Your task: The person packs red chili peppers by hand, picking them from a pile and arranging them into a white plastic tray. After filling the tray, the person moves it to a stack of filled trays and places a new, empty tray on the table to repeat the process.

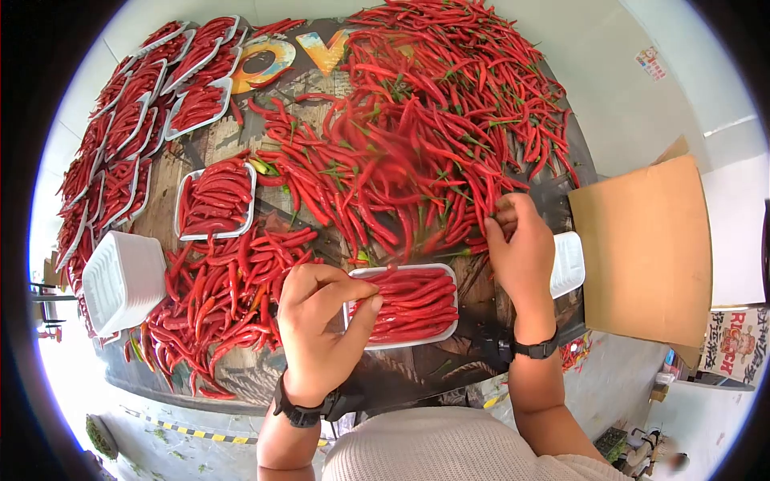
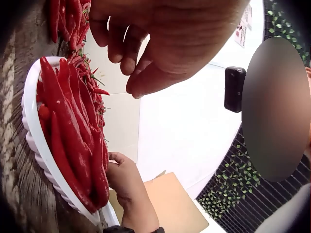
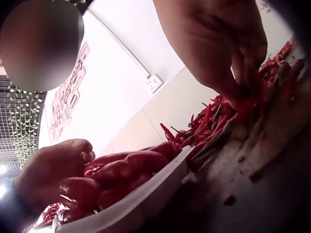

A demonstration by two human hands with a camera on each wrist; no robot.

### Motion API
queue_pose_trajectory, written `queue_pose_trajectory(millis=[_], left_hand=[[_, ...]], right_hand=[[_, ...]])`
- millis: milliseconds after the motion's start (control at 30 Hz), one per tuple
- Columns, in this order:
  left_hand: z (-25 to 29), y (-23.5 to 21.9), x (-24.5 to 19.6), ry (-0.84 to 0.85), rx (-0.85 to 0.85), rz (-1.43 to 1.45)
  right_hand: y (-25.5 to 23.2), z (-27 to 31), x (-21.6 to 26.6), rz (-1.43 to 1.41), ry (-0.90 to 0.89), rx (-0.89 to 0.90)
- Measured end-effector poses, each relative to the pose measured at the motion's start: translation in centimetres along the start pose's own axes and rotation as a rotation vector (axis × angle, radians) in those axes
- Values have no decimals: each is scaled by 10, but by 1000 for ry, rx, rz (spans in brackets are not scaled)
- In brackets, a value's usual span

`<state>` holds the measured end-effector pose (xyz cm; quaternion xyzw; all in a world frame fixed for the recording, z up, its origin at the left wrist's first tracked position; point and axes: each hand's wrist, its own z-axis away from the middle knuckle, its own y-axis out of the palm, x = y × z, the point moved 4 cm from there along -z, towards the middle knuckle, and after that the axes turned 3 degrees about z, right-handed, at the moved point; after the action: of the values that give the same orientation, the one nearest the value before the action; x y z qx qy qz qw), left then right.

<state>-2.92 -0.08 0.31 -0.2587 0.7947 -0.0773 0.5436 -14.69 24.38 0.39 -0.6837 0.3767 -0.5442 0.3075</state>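
Note:
A white tray [image 1: 455,309] filled with red chilies [image 1: 413,305] lying side by side stands at the table's front. My left hand [image 1: 325,321] hovers at its left end, fingers loosely bent, thumb and forefinger close together. In the left wrist view that hand [image 2: 170,39] is above the tray [image 2: 36,141], holding nothing visible. To the right, my right hand [image 1: 523,252] reaches the edge of the large chili pile [image 1: 449,120]. The right wrist view has the right hand [image 3: 218,48] pinching a blurred red chili [image 3: 245,106] at the pile; its fingertips are partly hidden.
Another filled tray [image 1: 215,198] lies left of the pile, above loose stemless chilies [image 1: 233,297]. Stacked empty trays [image 1: 124,280] stand farther left, below many filled trays [image 1: 128,128]. On the right are a white tray [image 1: 567,264] and a cardboard box [image 1: 646,248].

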Motion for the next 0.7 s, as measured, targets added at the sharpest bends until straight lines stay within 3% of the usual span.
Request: queue_pose_trajectory(millis=[33,100,200,267,400,467,533,700], left_hand=[[0,0,1,-1,-15,16],[1,0,1,-5,-39,32],[2,-1,0,-21,-92,79],[0,-2,-5,25,-53,51],[-4,-2,-11,89,25,33],[-5,0,-16,152,78,23],[-4,3,-13,165,97,21],[-4,3,-11,218,137,9]], right_hand=[[-3,2,1,-1,-9,0],[-17,10,4,25,-150,-187],[-37,26,18,112,-314,-227],[-47,39,29,80,-322,-214],[-58,60,43,-258,-303,-16],[-54,65,53,-381,-370,239],[-50,67,55,-411,-400,273],[-39,70,47,-601,-260,352]])
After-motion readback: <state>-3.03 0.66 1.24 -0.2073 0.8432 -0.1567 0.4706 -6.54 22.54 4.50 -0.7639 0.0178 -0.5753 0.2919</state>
